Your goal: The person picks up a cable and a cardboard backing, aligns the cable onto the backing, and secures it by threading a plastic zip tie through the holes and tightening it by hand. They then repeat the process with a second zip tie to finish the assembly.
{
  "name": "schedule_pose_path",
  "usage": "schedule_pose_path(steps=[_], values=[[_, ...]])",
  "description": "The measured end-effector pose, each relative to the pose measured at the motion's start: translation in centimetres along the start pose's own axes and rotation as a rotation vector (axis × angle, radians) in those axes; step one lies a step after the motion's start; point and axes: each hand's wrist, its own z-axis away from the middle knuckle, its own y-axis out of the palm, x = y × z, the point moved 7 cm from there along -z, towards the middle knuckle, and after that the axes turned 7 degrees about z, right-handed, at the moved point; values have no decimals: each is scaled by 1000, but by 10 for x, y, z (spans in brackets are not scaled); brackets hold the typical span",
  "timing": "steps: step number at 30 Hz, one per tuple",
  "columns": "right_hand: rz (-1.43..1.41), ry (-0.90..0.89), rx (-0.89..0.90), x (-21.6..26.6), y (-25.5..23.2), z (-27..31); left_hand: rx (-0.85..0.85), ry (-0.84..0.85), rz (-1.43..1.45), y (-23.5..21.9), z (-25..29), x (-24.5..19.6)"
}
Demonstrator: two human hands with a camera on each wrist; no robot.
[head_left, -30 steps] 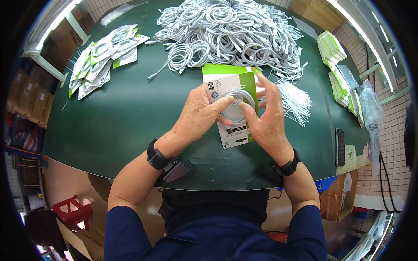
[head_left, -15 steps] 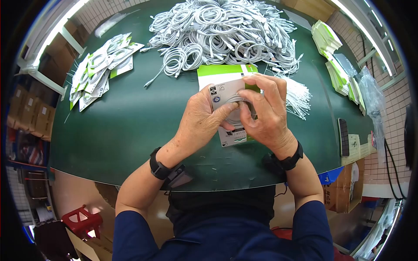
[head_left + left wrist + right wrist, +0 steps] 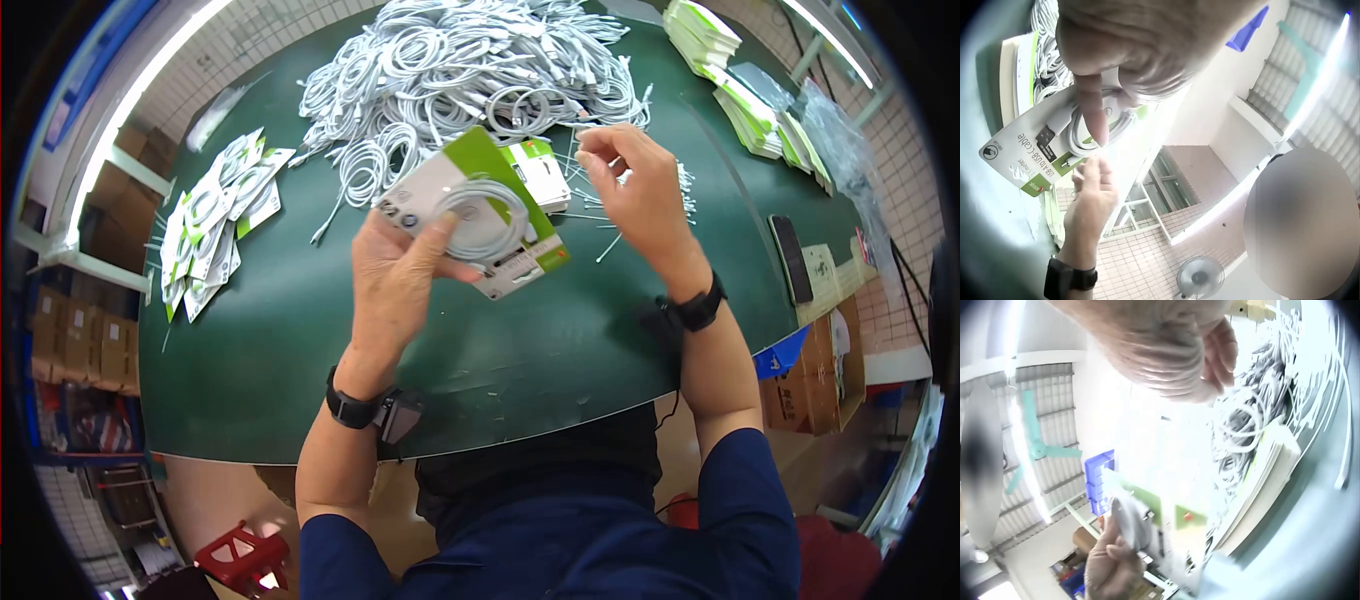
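My left hand (image 3: 395, 285) grips a white and green printed card (image 3: 455, 170), with its thumb across a coiled white cable (image 3: 485, 240) on the card's face. In the left wrist view the card (image 3: 1029, 147) shows a USB cable label. Apart from the card, my right hand (image 3: 640, 190) hangs over loose white ties (image 3: 685, 190) with bent fingers; whether a tie is between them cannot be made out. Overexposure blurs the fingertips of the right hand (image 3: 1210, 362) in the right wrist view. A stack of cards (image 3: 540, 175) lies behind the held card.
A large heap of coiled cables (image 3: 460, 60) covers the table's far side. Carded cables (image 3: 215, 215) are piled at left. More cards (image 3: 700, 40), plastic wrapping (image 3: 845, 140) and a black phone (image 3: 790, 258) lie at right. The green table (image 3: 300, 370) curves along its near edge.
My right hand has let go of the card and moved right, over the ties. My left hand has carried the card left and tilted it, and the coil is more exposed.
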Motion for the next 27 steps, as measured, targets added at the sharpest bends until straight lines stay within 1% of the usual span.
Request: schedule_pose_path(steps=[2, 5, 8, 9, 12, 15, 18, 21, 24, 27], values=[[107, 116, 210, -44, 5, 3, -13, 36, 61, -6, -2, 0], [204, 206, 545, -74, 21, 16, -45, 86, 95, -9, -2, -4], [208, 215, 722, -65, 26, 23, -60, 133, 87, -9, -2, -5], [244, 231, 741, -63, 26, 24, -66, 146, 77, -10, -1, -6], [340, 188, 717, -53, 34, 27, -65, 167, 45, -9, -1, -7], [282, 233, 803, -54, 45, 28, -71, 186, 24, -10, 0, -5], [325, 21, 759, -54, 57, 35, -92, 223, 66, -12, 0, -7], [302, -128, 649, -41, 58, 43, -113, 283, 69, -12, 0, -13], [308, -132, 664, -34, 57, 42, -127, 342, 11, -17, -2, -17], [249, -55, 654, -24, 44, 32, -163, 422, -76, -18, 1, -22]])
